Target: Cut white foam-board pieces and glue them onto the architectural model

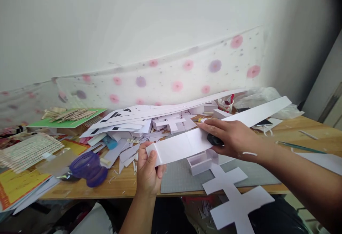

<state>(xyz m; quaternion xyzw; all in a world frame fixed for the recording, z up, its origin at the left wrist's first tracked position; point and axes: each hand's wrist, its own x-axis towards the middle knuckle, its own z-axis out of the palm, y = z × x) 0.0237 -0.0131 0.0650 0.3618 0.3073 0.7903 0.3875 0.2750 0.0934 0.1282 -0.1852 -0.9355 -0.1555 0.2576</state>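
Observation:
A long white strip of stiff paper or card [184,143] is held up in the air, slanting from lower left to upper right. My left hand [148,169] pinches its folded left end, thumb in front. Across the strip's middle reaches my right hand [231,136], fingers curled round a black-handled tool [215,140] whose working end I cannot make out. Beneath the strip a small white folded box [199,162] rests on the grey cutting mat [179,180]. A white cross-shaped cutout [231,198] hangs over the table's front edge.
Piled card sheets and offcuts [128,116] cover the table's back. To the left are a purple plastic holder [89,169] and a green board with thin sticks [74,116]. A paper cup [226,105], phone [264,122] and pencil [301,147] lie right.

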